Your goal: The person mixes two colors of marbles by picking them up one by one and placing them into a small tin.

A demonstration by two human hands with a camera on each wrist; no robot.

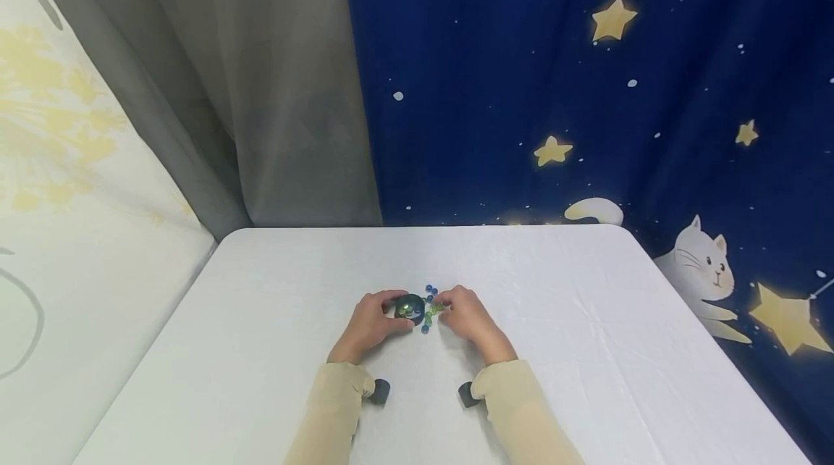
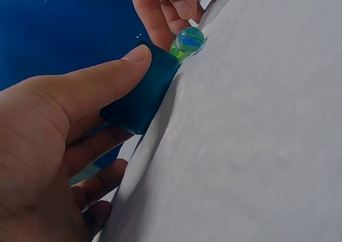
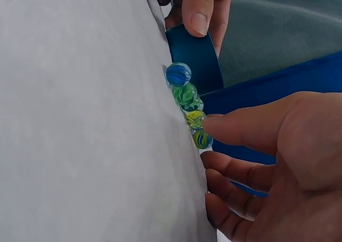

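The left hand (image 1: 368,324) curls round a small dark-blue cup (image 1: 410,308), steadying it on the white table (image 1: 586,349), while the right hand (image 1: 465,314) pinches a yellow-green glass marble (image 3: 195,118) from the cluster beside it.

The marbles (image 3: 184,92) are clear glass — glossy, with blue, green and yellow swirls inside and bright highlights on their smooth skin. The small dark teal cup (image 2: 143,95) looks like matt plastic, smooth and without shine. The tabletop (image 1: 586,349) is covered in a white cloth, matt and faintly creased. Behind it hang a dark blue printed fabric backdrop (image 1: 521,88) and a grey curtain (image 1: 260,88) — soft, dull cloth.
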